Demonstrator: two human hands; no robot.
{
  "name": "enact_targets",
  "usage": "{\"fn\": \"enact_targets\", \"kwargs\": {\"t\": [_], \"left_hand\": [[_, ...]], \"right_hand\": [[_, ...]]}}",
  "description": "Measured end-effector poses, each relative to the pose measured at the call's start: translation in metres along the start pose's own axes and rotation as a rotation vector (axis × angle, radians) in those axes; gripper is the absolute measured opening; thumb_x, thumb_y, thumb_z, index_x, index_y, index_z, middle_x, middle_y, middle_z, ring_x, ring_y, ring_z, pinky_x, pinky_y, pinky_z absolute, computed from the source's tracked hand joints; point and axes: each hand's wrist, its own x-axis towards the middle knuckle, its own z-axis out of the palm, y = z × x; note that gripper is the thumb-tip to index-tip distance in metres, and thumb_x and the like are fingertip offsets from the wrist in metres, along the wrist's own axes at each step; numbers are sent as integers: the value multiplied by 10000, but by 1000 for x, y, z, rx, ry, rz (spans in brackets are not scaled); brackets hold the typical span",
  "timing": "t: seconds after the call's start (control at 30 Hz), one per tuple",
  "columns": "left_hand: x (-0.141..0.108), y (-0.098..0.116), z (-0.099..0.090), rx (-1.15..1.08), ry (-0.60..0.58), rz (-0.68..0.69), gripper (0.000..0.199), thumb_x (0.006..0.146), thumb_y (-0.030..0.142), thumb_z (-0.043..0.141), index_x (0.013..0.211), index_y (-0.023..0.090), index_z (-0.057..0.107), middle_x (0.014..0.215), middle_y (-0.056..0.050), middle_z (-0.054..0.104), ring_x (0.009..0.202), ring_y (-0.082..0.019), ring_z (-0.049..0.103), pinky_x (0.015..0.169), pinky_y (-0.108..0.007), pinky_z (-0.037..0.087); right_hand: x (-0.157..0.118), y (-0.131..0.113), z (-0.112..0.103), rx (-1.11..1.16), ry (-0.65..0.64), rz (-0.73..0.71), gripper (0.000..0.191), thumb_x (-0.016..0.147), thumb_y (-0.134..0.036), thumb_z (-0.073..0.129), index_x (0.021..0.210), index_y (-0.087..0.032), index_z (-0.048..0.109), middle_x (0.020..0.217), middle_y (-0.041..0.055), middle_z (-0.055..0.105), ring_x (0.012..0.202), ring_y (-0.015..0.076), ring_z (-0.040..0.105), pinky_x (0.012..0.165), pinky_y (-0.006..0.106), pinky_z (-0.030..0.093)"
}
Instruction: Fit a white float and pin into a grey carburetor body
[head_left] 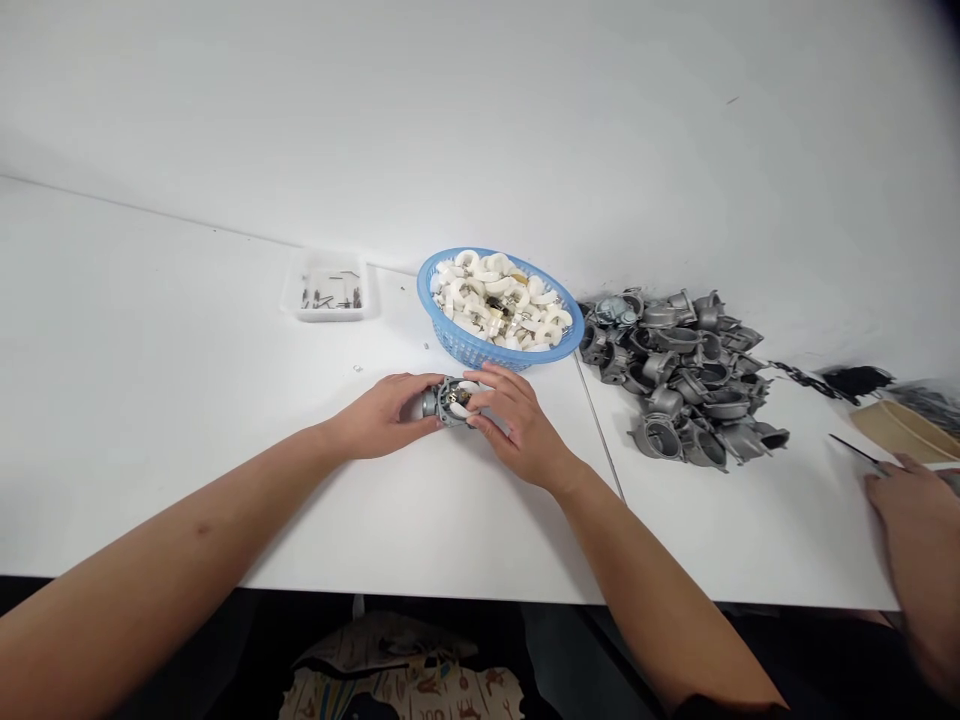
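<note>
My left hand (394,412) is closed around the left side of a grey metal carburetor body (430,403), keeping it on the white table with its open side up. A white C-shaped float (459,410) sits in that opening, around some brass-coloured parts. The fingers of my right hand (514,420) are closed on the float and the right rim of the body; their tips partly hide the float. Just behind my hands stands a blue plastic basket (480,350) heaped with white floats (495,290) like this one.
To the right lies a pile of grey carburetor bodies (679,375). A clear tray (330,313) with small metal pins stands back left. Tiny loose bits lie near the basket. At far right, another person's hand (919,510) holds a thin dark tool (855,448) beside a tan container (904,432).
</note>
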Motion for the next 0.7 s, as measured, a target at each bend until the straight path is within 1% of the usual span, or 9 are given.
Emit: {"fn": "enact_targets", "kwargs": {"t": [0.1,0.2,0.33,0.47,0.53,0.6,0.7], "left_hand": [[0,-3,1,37,-6,1,441,933,485,546,1291,232,594,1055,-65,705,813,-193,609,763,-325,495],[-1,-4,1,67,-50,-32,454,944,531,516,1287,248,605,960,-61,689,804,-202,584,772,-340,486],[-1,-1,0,44,-72,-52,473,942,561,499,1299,268,605,948,-63,672,859,-224,591,785,-346,490],[-2,0,-1,39,-87,-49,470,953,555,482,1296,256,602,971,-69,673,893,-235,596,806,-357,487],[-2,1,-2,49,-96,-51,466,960,549,471,1300,254,593,974,-67,669,901,-238,595,818,-363,484],[-2,3,-2,58,-105,-57,467,965,546,462,1307,251,583,957,-64,661,903,-242,594,822,-367,482],[-3,5,-3,57,-115,-74,465,970,541,452,1318,255,569,952,-60,656,922,-248,595,830,-369,478]], "right_hand": [[-1,1,1,38,-8,29,83,1006,-260,511,1027,-251,591,1356,34,609,1433,242,374,1171,499,310],[-1,1,1,103,5,71,83,1010,-284,511,1051,-259,578,1358,30,607,1441,234,362,1180,505,297],[-2,3,3,262,27,146,88,1018,-334,501,1053,-269,550,1368,38,585,1430,211,384,1198,497,283],[-2,6,7,492,24,228,148,1023,-398,483,1043,-257,523,1410,62,548,1428,198,396,1199,488,295],[-2,6,9,601,17,272,182,1020,-430,484,1038,-250,504,1420,73,542,1418,194,411,1182,473,327],[-3,7,11,684,27,307,205,1014,-452,489,1042,-249,489,1396,82,557,1385,195,453,1140,452,387],[-2,7,13,690,100,319,196,996,-438,532,1041,-249,498,1326,85,585,1295,199,532,1096,431,434]]}}
